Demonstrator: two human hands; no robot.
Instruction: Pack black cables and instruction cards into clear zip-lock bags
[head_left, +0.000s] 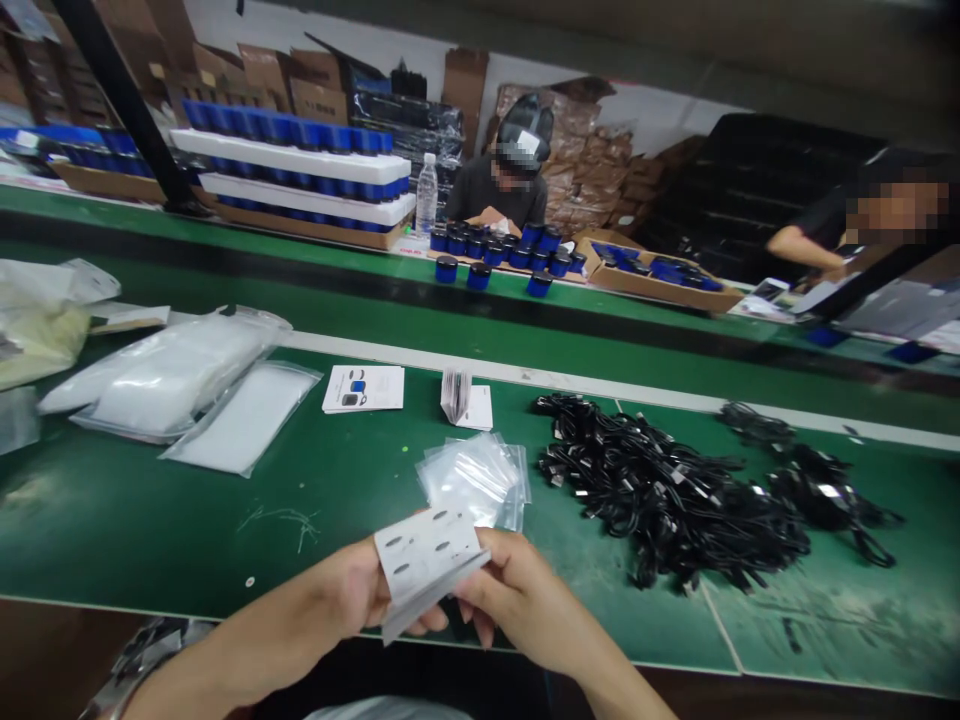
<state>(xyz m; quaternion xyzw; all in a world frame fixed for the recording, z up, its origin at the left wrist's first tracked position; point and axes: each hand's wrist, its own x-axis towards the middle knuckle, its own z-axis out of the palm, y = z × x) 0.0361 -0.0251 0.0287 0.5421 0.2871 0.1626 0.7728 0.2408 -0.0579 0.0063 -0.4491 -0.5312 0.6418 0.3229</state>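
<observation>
My left hand (315,610) and my right hand (517,600) both pinch a small stack of white sheets with dark oval marks (427,565), held up over the green workbench (247,540). Just beyond the sheets lies a pile of small clear plastic bags (472,480), close to but not touching my fingers. To the right spreads a heap of coiled black cables (667,490). A printed white leaflet (364,388) and a fanned stack of white booklets (459,400) lie further forward.
Flat clear bags of white material (172,375) lie at the left of the bench. Beyond a white strip runs a green belt with blue-lidded jars (495,250). A co-worker (502,180) sits across it, and another person's arm (802,245) shows at the right.
</observation>
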